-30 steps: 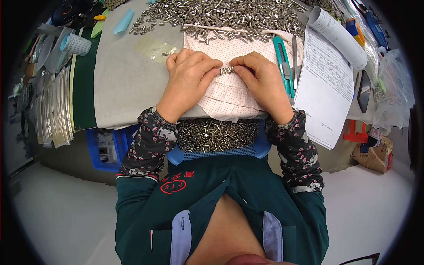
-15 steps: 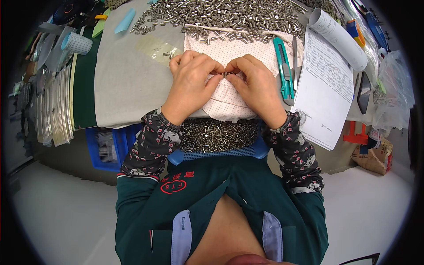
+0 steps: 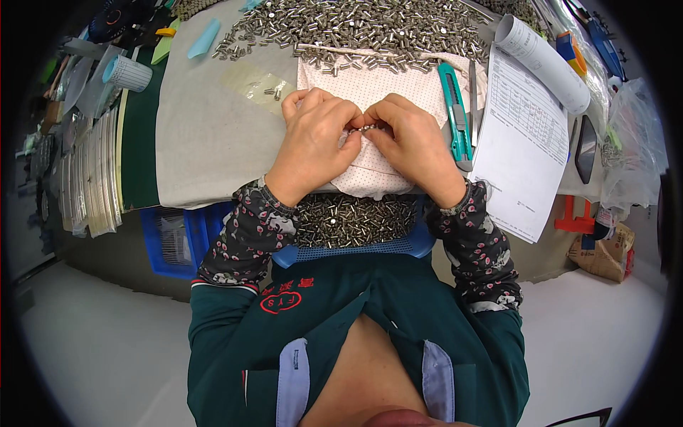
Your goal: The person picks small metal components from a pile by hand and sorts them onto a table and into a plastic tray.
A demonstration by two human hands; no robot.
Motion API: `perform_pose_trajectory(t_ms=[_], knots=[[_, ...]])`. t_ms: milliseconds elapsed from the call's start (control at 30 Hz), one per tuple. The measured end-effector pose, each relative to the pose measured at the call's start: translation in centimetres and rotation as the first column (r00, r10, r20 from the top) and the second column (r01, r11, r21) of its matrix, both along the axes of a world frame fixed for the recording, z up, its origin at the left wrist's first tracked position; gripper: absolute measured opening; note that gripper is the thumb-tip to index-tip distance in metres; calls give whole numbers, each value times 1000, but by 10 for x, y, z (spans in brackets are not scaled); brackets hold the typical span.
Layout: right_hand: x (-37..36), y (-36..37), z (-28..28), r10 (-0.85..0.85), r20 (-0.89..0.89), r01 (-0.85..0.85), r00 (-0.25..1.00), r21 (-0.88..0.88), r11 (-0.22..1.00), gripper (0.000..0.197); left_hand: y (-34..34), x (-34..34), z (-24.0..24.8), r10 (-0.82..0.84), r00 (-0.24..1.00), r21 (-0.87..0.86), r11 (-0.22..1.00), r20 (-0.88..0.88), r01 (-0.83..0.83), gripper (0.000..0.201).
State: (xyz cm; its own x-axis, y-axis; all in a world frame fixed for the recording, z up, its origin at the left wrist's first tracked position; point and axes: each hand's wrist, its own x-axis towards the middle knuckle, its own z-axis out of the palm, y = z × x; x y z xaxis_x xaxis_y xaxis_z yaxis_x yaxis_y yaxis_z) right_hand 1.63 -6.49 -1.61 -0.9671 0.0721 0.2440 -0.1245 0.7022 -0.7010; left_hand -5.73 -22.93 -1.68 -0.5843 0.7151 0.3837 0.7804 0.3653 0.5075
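Observation:
My left hand [image 3: 313,146] and my right hand [image 3: 414,146] meet over a white cloth with small dots [image 3: 371,171]. Both are closed, thumbs against the bent index fingers, fingertips nearly touching. Between them shows a short row of small shiny metal cylinders [image 3: 368,128], partly hidden by the fingers. Beyond the cloth spreads a big heap of similar metal cylinders [image 3: 356,28]. Below the table's near edge, in front of my body, a blue basket [image 3: 356,252] holds many more of them. A few loose cylinders lie on a clear yellowish film [image 3: 250,84] left of my left hand.
Right of the cloth lie a green utility knife [image 3: 455,114], a thin metal tool [image 3: 473,99], printed sheets [image 3: 523,149] and a rolled paper [image 3: 544,64]. A paper cup [image 3: 128,74] and stacked clear packs [image 3: 89,171] stand left. A blue bin [image 3: 167,249] sits below the table.
My fingertips have shifted slightly toward me, and both thumbs sit lower. More of the metal row shows between them. The whole view has moved a little.

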Motion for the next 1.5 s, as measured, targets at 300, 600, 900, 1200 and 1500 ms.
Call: perform_pose_trajectory(t_ms=[300,600,900,1200,1500], knots=[[11,12,30,294,197,-227,935,-302,926,17,-38,8,48,-232,936,-29,968,263,248,11],[5,-27,18,262,-1,-257,965,189,948,6,-77,-55,37,266,959,-117,954,-97,-277,9],[6,-32,25,262,13,-258,965,228,939,11,-88,-88,11,457,889,-125,881,-22,-456,21],[-35,9,62,82,46,-84,996,39,996,24,-22,-111,41,91,995,14,996,-45,-90,29],[-129,87,50,-426,82,316,901,548,774,55,37,-184,43,320,945,-446,838,-68,-316,67]])
